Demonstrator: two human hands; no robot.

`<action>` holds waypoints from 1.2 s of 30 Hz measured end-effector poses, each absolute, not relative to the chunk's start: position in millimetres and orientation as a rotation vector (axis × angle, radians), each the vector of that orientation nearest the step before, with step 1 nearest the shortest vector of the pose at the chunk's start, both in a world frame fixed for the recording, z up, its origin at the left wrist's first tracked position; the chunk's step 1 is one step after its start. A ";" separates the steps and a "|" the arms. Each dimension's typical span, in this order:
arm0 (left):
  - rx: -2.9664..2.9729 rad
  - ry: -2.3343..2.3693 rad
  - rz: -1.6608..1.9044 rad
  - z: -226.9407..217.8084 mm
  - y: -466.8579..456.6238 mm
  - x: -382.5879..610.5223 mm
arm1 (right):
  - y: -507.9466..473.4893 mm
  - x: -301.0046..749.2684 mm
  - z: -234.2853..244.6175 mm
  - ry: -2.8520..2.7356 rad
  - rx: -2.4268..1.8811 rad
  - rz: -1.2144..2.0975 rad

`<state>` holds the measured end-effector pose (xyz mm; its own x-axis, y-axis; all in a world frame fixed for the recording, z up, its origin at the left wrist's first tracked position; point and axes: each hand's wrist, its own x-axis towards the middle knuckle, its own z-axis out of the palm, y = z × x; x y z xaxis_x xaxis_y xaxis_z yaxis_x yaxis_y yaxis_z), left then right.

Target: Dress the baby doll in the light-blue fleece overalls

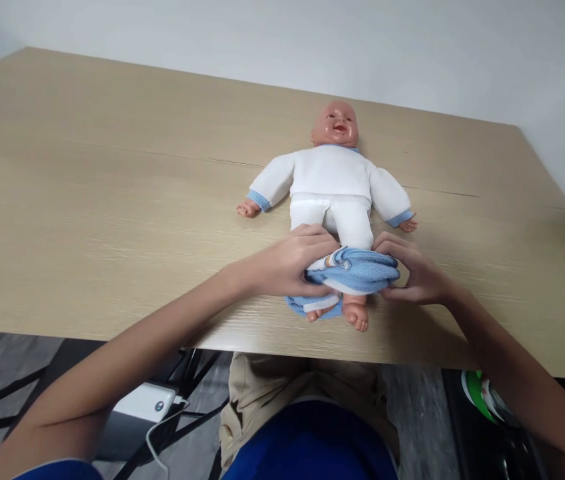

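- Nearest the camera, a blue shirt (312, 440) and khaki trousers (257, 380) sit below the edge of a wood-grain table (112, 220).
- Both bare hands grip a bunched light-blue garment (367, 272): the left hand (299, 260) pinches one end, thumb below and fingers above; the right hand (415, 270) grips the other end.
- Step in hand, as I judge it: working the gathered cloth at the doll's lower legs. Shifting it along them would call for both hands moving together, opening stretched.
- Baby doll (332, 173) lies on its back on the table, feet towards the person, arms spread, in a white top and leggings with blue cuffs.
- Garment folds are thick, with white trim; one bare foot shows below, and more blue cloth surrounds the other. Whether the bunch fully encircles a leg, I cannot tell.
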<state>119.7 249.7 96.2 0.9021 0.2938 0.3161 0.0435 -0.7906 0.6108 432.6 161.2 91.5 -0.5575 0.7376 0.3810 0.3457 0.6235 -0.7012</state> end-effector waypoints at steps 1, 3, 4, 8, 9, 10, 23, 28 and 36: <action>2.479 0.248 0.527 98.8 249.9 113.8 | 160.7 433.3 91.5 -2.181 -0.845 0.764; 2.517 0.299 0.534 101.9 251.4 100.7 | 159.5 435.2 90.8 -2.175 -0.849 0.809; 2.525 0.342 0.542 102.5 252.7 94.0 | 159.4 436.5 90.3 -2.156 -0.853 0.837; 2.450 0.450 0.443 101.4 260.2 75.4 | 168.4 440.5 87.5 -1.958 -0.913 0.916; 2.406 0.447 0.404 100.9 262.4 73.8 | 173.3 440.0 86.4 -1.894 -0.935 0.936; 2.364 0.435 0.371 100.4 264.7 73.2 | 179.0 438.6 85.0 -1.832 -0.956 0.961; 2.180 0.653 0.250 80.8 268.3 54.0 | 183.0 390.7 63.7 -0.896 -1.232 1.416; 2.120 0.445 0.454 63.1 251.8 74.2 | 177.4 378.4 64.9 -0.891 -1.268 1.402; 1.700 0.463 0.603 49.5 242.2 75.7 | 172.6 383.5 53.5 -0.941 -1.276 1.354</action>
